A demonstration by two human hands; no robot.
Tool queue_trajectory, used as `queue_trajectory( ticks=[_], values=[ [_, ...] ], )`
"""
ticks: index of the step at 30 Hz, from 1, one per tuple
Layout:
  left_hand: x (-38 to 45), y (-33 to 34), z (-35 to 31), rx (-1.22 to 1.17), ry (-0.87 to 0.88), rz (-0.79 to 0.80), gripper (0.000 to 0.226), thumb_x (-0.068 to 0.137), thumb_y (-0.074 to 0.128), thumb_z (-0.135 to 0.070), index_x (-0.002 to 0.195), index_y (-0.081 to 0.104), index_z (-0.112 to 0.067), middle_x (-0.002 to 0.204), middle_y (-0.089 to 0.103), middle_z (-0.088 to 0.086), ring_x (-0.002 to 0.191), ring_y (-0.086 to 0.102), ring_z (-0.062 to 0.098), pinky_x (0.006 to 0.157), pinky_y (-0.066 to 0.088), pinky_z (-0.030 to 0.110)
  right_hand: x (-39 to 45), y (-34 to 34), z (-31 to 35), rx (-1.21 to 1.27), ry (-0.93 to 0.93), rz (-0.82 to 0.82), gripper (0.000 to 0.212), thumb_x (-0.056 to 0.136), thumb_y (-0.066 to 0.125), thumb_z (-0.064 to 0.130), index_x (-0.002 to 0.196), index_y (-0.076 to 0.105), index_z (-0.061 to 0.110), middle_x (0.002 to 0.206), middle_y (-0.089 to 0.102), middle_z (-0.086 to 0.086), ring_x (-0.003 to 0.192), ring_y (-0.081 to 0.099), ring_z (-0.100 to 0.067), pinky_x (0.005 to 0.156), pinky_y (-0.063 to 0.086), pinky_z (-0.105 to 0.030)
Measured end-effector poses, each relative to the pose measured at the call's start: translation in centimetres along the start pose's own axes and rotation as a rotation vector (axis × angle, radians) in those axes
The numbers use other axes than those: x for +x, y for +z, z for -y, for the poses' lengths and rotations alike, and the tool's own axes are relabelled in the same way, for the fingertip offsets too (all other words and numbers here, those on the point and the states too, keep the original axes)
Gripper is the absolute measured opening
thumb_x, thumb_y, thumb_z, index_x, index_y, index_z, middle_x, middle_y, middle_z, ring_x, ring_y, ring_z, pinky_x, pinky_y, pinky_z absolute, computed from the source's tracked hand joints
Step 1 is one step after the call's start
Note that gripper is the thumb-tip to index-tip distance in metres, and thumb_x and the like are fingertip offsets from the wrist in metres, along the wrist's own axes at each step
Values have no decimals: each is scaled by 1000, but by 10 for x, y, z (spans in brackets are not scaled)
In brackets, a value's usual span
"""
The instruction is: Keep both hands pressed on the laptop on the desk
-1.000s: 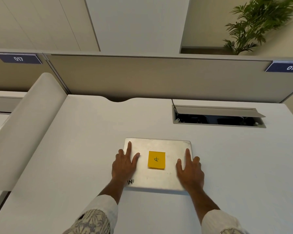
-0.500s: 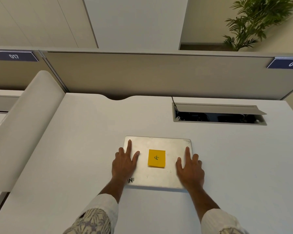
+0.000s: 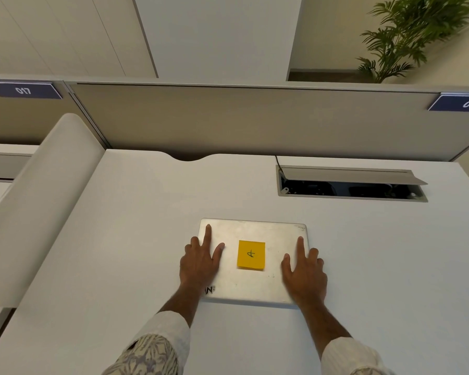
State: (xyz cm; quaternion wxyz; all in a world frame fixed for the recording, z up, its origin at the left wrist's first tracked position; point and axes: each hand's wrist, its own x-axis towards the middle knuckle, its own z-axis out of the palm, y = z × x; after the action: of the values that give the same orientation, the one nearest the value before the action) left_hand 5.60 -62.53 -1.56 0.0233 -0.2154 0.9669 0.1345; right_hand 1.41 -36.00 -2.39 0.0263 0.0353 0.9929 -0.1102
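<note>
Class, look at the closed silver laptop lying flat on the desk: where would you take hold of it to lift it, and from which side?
Probably by its two short side edges, coming in from left and right. The laptop lies flat and closed on the desk, so only its thin edges offer a hold. The left hand and right hand already rest flat near those edges, clear of the yellow sticky note.

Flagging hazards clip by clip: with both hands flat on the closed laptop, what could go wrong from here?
The sticky note lies loose between the left hand and right hand; a sliding palm could peel it off. The laptop might skid on the smooth desk. Pushed far right, it could reach the open cable hatch.
</note>
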Motion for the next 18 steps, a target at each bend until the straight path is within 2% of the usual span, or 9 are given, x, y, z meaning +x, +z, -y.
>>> queue_trajectory(
  ticks=[13, 16, 18],
  values=[
    [-1, -6, 3, 118, 36, 32, 77, 93, 17, -72, 157, 4, -32, 120, 47, 8, 98, 54, 23, 65, 53, 34, 0, -2, -1, -29, -3, -5, 70, 93, 25, 64, 151, 24, 26, 122, 49, -10, 98, 55, -24, 69, 55, -37],
    [-5, -5, 3, 215, 51, -20, 78, 94, 15, -70, 157, 17, -25, 116, 50, 8, 95, 50, 23, 67, 48, 34, 2, -3, -1, -35, -37, -45, 67, 94, 30, 60, 148, 31, 20, 131, 47, -13, 102, 53, -27, 79, 53, -41],
    [-6, -6, 2, 236, 72, -54, 79, 95, 15, -68, 155, 26, -17, 121, 51, 10, 100, 50, 25, 78, 46, 38, 5, -6, 2, -34, -63, -35, 69, 95, 27, 57, 150, 29, 15, 146, 41, -17, 121, 49, -33, 96, 49, -46]
  ],
)
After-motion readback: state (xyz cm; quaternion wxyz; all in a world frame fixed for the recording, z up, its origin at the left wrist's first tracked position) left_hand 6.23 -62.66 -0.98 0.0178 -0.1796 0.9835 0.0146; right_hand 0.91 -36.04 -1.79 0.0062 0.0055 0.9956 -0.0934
